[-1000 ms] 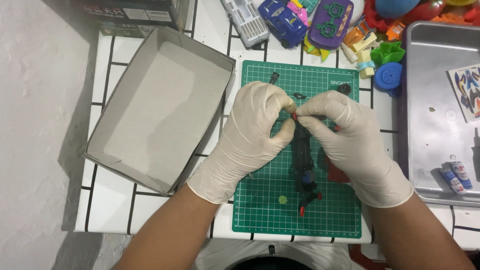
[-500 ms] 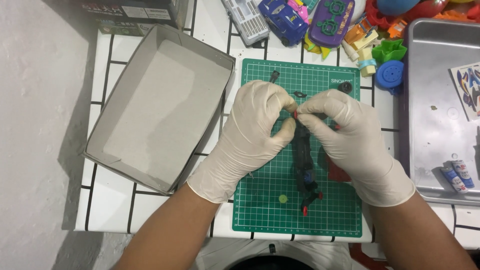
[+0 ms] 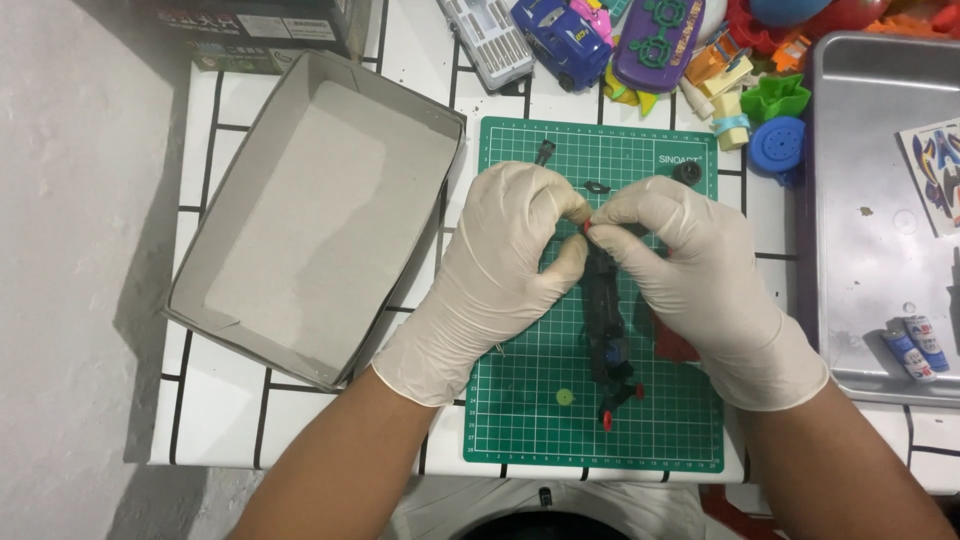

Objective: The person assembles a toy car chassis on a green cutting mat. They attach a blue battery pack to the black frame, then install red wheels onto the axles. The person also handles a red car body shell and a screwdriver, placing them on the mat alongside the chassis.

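Both my hands wear cream latex gloves and meet over a green cutting mat [image 3: 520,420]. My left hand [image 3: 495,275] and my right hand [image 3: 700,280] pinch the top end of a long dark toy model [image 3: 603,320] with blue and red parts, which runs down the mat between them. A small red piece shows right at the fingertips. A red part [image 3: 675,345] lies partly hidden under my right palm. Small dark loose parts [image 3: 545,152] and a black round piece [image 3: 688,173] rest near the mat's top edge, and a small green disc [image 3: 565,397] sits near its bottom.
An open grey cardboard box lid [image 3: 300,220] lies left of the mat on the white tiled table. A metal tray [image 3: 870,280] at the right holds a sticker sheet [image 3: 935,175] and small tubes [image 3: 915,345]. Colourful toys [image 3: 640,45] and a bit case [image 3: 488,38] crowd the top.
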